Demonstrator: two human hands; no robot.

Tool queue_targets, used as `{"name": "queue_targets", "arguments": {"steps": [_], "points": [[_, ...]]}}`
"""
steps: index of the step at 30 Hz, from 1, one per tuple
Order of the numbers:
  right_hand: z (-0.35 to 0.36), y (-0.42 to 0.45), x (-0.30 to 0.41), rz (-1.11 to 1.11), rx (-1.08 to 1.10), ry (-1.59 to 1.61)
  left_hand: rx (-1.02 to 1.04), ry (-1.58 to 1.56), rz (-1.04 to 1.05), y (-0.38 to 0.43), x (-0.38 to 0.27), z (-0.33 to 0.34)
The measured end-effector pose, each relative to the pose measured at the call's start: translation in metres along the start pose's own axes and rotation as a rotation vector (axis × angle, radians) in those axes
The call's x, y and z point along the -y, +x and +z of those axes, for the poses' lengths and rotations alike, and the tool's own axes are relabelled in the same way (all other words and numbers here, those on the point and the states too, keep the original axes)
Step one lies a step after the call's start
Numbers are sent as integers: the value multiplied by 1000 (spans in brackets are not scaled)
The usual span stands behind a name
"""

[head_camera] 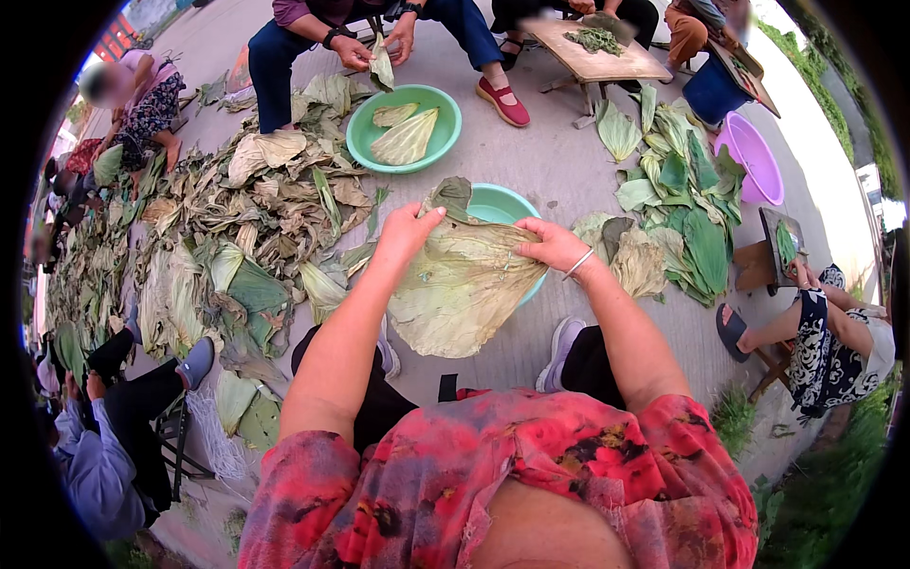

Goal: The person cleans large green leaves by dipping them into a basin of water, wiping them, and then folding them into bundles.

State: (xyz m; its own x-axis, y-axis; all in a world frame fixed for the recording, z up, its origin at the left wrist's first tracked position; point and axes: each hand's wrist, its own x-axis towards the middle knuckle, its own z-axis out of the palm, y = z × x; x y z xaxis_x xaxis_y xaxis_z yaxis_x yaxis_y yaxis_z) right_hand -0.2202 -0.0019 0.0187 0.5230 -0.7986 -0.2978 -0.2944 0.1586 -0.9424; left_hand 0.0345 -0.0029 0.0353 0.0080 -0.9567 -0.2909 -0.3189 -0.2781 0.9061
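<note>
A large, pale yellow-green dried leaf (pixel 455 291) with browned edges is stretched between my hands, in front of my knees. My left hand (pixel 412 231) pinches its upper left edge, beside a darker, curled leaf piece (pixel 453 197). My right hand (pixel 553 245), with a silver bangle on the wrist, grips its upper right edge. Partly hidden behind the leaf, a green plastic basin (pixel 501 203) stands on the concrete between my feet and the person opposite. What the basin holds cannot be made out.
Heaped dry leaves (pixel 242 192) spread on the left; greener leaves (pixel 704 242) lie at right. Another green basin (pixel 404 167) holds leaves before a seated person. A purple basin (pixel 761 160), a low wooden table (pixel 604 60) and several seated people surround me.
</note>
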Motion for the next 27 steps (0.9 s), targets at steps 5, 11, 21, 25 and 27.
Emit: {"name": "queue_targets", "arguments": {"steps": [5, 11, 21, 25, 27], "points": [[9, -3, 13, -1, 24, 175, -164, 255, 115, 20, 36, -6], [5, -6, -2, 76, -28, 79, -271, 368, 176, 22, 21, 3], [12, 51, -59, -79, -405, 298, -461, 723, 697, -3, -31, 14], [33, 78, -110, -73, -520, 335, -177, 901, 954, -46, -38, 22], [35, 81, -160, 166, -494, 225, 23, 1017, 957, -58, -32, 30]]}}
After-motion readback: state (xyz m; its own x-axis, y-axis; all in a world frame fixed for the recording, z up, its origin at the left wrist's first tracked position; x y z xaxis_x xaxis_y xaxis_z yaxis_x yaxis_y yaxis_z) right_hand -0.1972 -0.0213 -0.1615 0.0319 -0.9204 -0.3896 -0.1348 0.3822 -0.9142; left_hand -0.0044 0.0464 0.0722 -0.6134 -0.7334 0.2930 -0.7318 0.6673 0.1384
